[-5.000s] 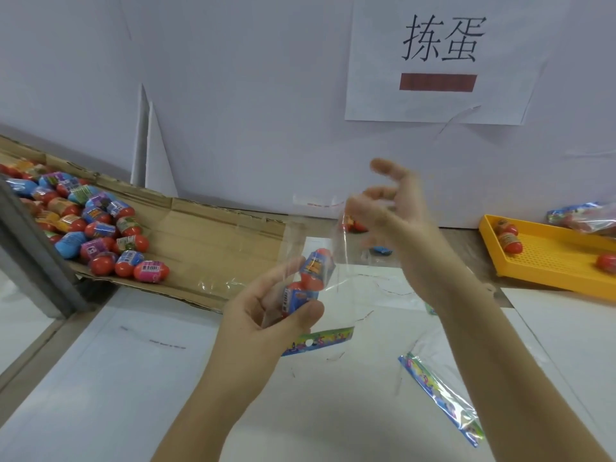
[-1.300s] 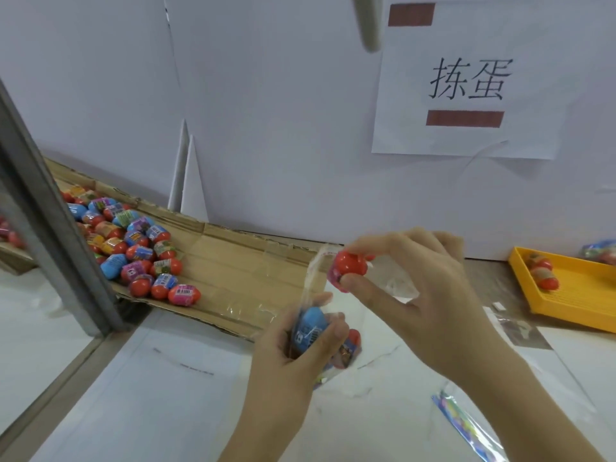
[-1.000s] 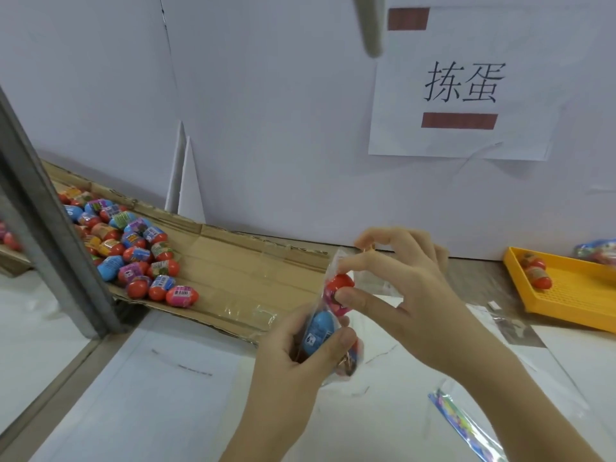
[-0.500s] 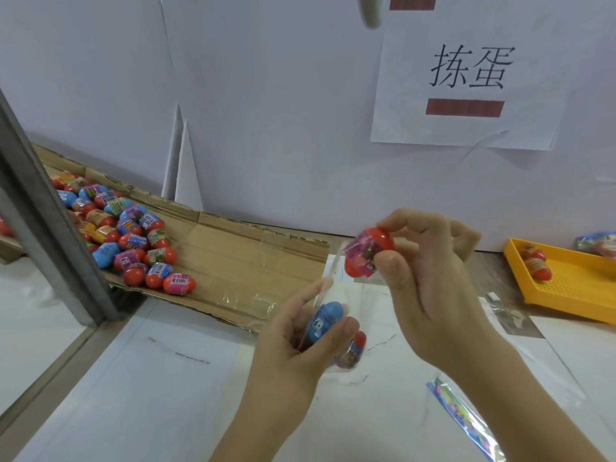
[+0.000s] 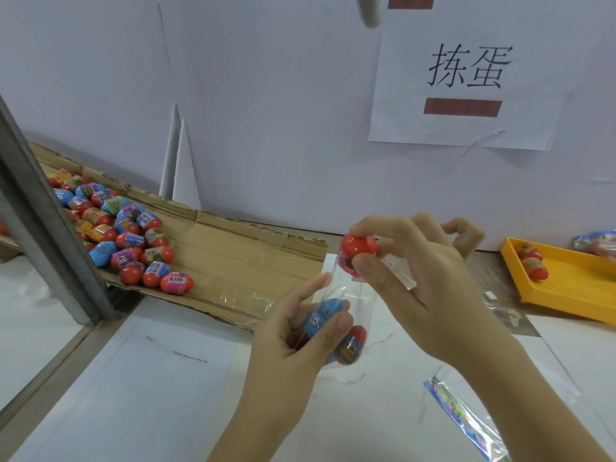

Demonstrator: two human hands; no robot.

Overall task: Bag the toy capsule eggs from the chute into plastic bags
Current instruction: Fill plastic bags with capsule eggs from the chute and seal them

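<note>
Head view, single frame. Left hand (image 5: pixel 293 341) sits just below frame centre, fingers and thumb curled round a clear bag (image 5: pixel 362 303), clamping a blue egg (image 5: pixel 325 315) through the film. A second egg (image 5: pixel 352 345), red-capped, lies lower in the bag at 4 o'clock from the blue one, close against it. Right hand (image 5: pixel 430 288), at 1 o'clock from the left, pinches a third egg (image 5: pixel 358 247) between thumb and fingertips, red end up, pink end down. That egg is at the bag's open top, at 12 o'clock from the blue egg. Whether it is inside the rim I cannot tell, as the film is too clear to trace. Cardboard chute (image 5: pixel 233 258) runs from 9 o'clock toward the centre, its near end just beside the left hand. Pile of eggs (image 5: pixel 126 235), mixed red, blue, pink and green, rests on the chute at 9 to 10 o'clock, well apart from both hands. Grey post (image 5: pixel 43 215) stands slanted at far left, in front of the pile. Yellow tray (image 5: pixel 576 291) at 3 o'clock holds two eggs (image 5: pixel 532 265) in its left corner. A filled packet (image 5: pixel 596 243) lies at its far edge, partly cut off. Printed strip (image 5: pixel 466 420) lies on the white table (image 5: pixel 150 378) at 5 o'clock. Paper sign (image 5: pixel 466 78), two characters over a dark red bar, hangs on the wall (image 5: pixel 266 95) at 1 o'clock.
</note>
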